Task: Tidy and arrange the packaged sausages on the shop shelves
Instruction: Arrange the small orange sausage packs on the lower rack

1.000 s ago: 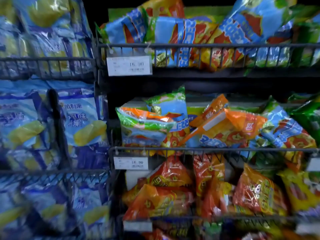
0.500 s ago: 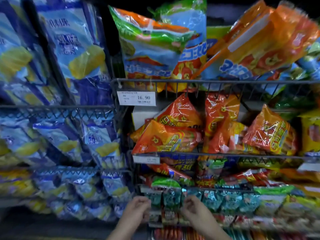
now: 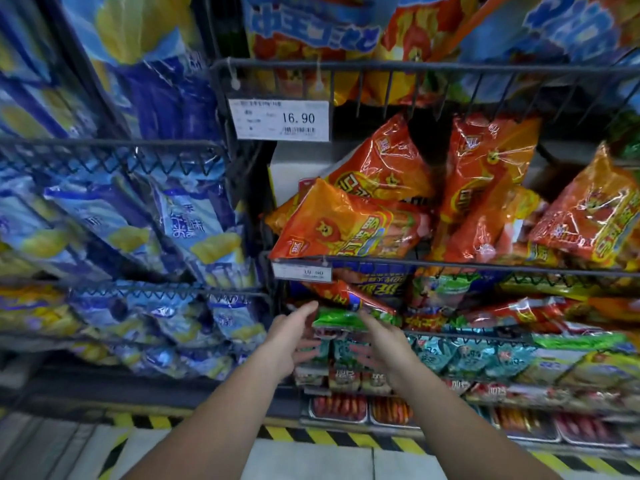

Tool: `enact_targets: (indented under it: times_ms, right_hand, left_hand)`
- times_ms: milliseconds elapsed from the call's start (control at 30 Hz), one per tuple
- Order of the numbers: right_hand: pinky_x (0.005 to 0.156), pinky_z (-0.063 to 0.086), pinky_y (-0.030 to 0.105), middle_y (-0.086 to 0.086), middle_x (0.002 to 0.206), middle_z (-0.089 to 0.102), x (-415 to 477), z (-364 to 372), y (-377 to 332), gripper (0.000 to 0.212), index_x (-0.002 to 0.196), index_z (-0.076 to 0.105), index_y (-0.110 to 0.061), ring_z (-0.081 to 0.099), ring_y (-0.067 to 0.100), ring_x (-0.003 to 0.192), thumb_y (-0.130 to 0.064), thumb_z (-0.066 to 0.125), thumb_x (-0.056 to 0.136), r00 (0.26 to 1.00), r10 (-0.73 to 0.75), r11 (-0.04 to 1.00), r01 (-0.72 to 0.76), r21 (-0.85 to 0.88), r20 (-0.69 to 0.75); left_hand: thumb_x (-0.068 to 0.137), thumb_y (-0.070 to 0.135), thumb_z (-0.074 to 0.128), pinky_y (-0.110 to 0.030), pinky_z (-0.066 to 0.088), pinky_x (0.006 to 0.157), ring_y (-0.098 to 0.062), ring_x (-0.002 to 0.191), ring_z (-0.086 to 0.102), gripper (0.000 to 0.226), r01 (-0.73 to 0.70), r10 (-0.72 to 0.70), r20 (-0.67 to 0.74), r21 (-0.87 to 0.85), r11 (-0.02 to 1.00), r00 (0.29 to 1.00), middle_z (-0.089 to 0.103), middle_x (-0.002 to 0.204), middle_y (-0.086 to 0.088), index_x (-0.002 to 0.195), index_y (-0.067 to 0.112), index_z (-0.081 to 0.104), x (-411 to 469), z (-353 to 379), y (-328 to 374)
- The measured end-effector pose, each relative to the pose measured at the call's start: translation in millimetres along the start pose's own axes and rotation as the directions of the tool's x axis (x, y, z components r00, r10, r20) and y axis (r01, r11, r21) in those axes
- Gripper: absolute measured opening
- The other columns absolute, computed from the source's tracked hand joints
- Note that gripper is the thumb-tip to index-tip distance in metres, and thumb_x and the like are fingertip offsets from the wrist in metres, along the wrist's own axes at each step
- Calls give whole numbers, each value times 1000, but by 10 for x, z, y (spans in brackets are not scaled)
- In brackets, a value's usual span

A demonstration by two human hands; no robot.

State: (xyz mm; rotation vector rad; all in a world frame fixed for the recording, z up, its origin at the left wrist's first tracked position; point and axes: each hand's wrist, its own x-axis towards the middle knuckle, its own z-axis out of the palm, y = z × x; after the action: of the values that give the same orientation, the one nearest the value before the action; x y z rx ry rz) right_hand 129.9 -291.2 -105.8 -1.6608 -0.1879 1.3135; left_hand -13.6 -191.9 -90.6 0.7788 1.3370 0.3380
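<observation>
The left hand (image 3: 294, 337) was open with fingers spread, just left of the green sausage pack (image 3: 343, 319) on a lower wire shelf (image 3: 502, 336). The right hand (image 3: 382, 344) was open at the pack's right side. Contact could not be confirmed. Probable step: reaching for the pack. The next move would require both hands to grip its edges and straighten it.

Both hands moved up from bottom edge to lower centre: left hand (image 3: 289, 341), right hand (image 3: 386, 344) now spread-fingered, flanking green sausage pack (image 3: 341, 318). Forearms now in view.
</observation>
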Motion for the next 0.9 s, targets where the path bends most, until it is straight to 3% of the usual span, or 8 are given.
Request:
enact_targets:
  times_ms: [167, 267, 333, 433, 533, 667, 800, 900]
  right_hand:
    - [85, 60, 42, 22, 136, 50, 126, 125, -37, 71, 141, 39, -15, 70, 29, 93, -42, 74, 86, 997, 66, 985, -57, 164, -50]
    - [89, 59, 43, 16, 101, 57, 176, 154, -23, 50, 124, 42, -20, 67, 29, 90, -33, 74, 88, 995, 88, 974, -78, 213, -38]
    - [88, 59, 43, 10, 89, 53, 217, 169, -19, 52, 125, 43, -19, 67, 29, 87, -33, 75, 87, 994, 104, 968, -91, 234, -42]
    - [84, 61, 42, 11, 112, 52, 281, 213, -6, 56, 127, 47, -15, 66, 30, 88, -37, 77, 85, 992, 114, 963, -97, 250, -55]
    - [79, 62, 40, 14, 127, 56, 345, 235, 16, 46, 120, 57, -13, 67, 35, 95, -33, 78, 84, 991, 126, 956, -108, 273, -49]
    - [73, 61, 35, 18, 108, 69, 332, 260, 9, 26, 106, 62, -10, 70, 33, 93, -22, 75, 87, 992, 114, 950, -93, 299, -52]
    - [69, 59, 31, 16, 104, 71, 310, 280, 15, 24, 101, 63, -8, 71, 29, 89, -16, 78, 84, 992, 95, 951, -67, 302, -78]
    - [68, 58, 30, 13, 105, 70, 302, 305, 52, 30, 104, 62, -9, 71, 29, 90, -15, 81, 81, 993, 85, 956, -59, 289, -79]
  left_hand:
    - [78, 34, 81, -40, 62, 70, -37, 79, 73, 59, 18, -17, 41, -36, 999, 999, 64, 113, -20, 126, 10, 54, 164, 100, 21]
    - [78, 28, 82, -42, 62, 76, -37, 80, 73, 50, 36, -33, 53, -53, 998, 998, 68, 111, -22, 119, 9, 61, 213, 108, 37]
    - [78, 27, 82, -43, 62, 78, -37, 86, 71, 47, 39, -36, 57, -66, 997, 998, 67, 108, -19, 117, 9, 62, 240, 112, 56]
    - [79, 27, 83, -44, 62, 75, -34, 90, 68, 50, 31, -28, 44, -83, 996, 999, 64, 103, -14, 119, 10, 59, 268, 138, 72]
    - [75, 28, 85, -45, 62, 69, -34, 92, 70, 56, 28, -26, 31, -82, 996, 999, 67, 109, -17, 121, 8, 60, 281, 159, 88]
    - [77, 18, 84, -45, 62, 65, -36, 88, 72, 52, 23, -22, 15, -72, 997, 1000, 70, 105, -22, 120, 2, 59, 309, 190, 91]
    - [81, 8, 78, -46, 60, 79, -35, 89, 70, 37, 15, -15, -15, -45, 999, 1000, 69, 99, -23, 111, -4, 61, 321, 172, 56]
    - [80, 5, 77, -42, 60, 71, -33, 86, 70, 34, 14, -14, -5, -43, 999, 1000, 70, 99, -22, 109, -4, 63, 292, 100, 48]
